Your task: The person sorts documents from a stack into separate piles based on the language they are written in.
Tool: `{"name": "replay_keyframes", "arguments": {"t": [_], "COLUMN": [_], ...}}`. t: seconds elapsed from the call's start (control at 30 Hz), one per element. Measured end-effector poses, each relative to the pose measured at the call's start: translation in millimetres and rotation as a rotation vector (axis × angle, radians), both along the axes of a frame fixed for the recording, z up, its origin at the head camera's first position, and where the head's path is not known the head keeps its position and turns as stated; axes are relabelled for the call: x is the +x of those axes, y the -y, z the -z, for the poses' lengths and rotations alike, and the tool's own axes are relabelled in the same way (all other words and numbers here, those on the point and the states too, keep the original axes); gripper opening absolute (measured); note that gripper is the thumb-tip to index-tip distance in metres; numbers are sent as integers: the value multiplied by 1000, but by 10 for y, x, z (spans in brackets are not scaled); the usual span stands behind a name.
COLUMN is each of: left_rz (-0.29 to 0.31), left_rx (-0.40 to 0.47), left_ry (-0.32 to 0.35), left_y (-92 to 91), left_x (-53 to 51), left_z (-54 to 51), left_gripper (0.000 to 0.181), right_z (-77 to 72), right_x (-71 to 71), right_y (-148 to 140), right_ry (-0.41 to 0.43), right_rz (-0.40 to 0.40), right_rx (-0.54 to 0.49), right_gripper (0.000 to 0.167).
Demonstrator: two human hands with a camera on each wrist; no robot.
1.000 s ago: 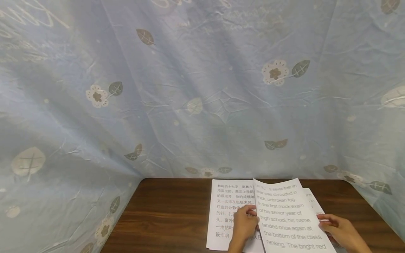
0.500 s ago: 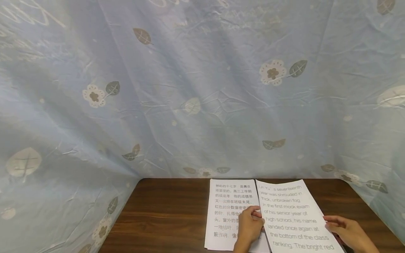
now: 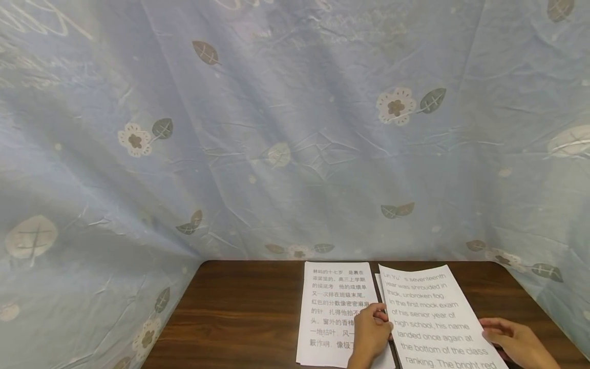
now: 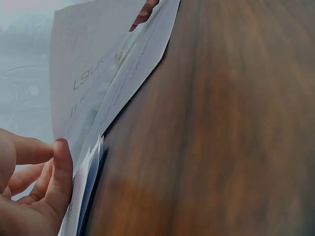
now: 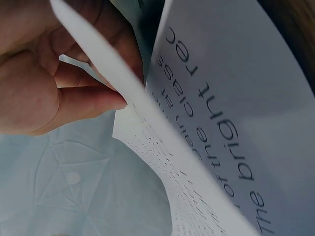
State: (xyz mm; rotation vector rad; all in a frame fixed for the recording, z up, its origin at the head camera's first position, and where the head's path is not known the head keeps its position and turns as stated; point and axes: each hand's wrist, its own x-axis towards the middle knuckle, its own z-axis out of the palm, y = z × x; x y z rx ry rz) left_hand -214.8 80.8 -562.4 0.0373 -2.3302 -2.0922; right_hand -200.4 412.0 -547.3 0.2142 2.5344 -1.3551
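In the head view a sheet with large English print (image 3: pixel 428 318) is held between two hands, slightly bowed, above other paper. The left hand (image 3: pixel 372 333) pinches its left edge between thumb and fingers; the left wrist view shows this left hand (image 4: pixel 37 182) at the sheet's edge (image 4: pixel 78 73). At the opposite edge the right hand (image 3: pixel 518 341) pinches the sheet, and in the right wrist view the right hand (image 5: pixel 74 73) has its thumb against the paper (image 5: pixel 142 128). Left of it, under the left forearm, lies a stack of sheets with Chinese print (image 3: pixel 332 318).
The brown wooden table (image 3: pixel 230 312) extends to the left and right of the papers. A pale blue curtain (image 3: pixel 276 128) with leaf and flower prints hangs behind the table and along its sides.
Both hands have moved right with the English sheet, uncovering more of the Chinese-print stack. Paper beneath the sheet now shows along its left edge.
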Motion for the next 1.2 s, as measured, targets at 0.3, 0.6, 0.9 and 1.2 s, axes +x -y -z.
{"name": "replay_keyframes", "arguments": {"t": [0.3,0.6,0.9,1.2], "left_rz": [19,9,19,-7], "left_rx": [16,18,-11,-123], "left_ry": [6,-10,-17,-75], "left_y": [-71,-101,-127,-58], "left_x": [48,34,21,-12], "left_z": [-38,-24,-4,-18], "left_gripper": [43,43,40,36], "right_z": [-17,24,66,25], "right_x": [-19,-57,-53,-32], "right_y": [-60,-81,-96,-50], "right_ry": [-23,-43,-34,-106], "right_rz": [1,-21,-13,-9], "right_rx": [35,20,23,196], "right_gripper": [52,51,50,46]}}
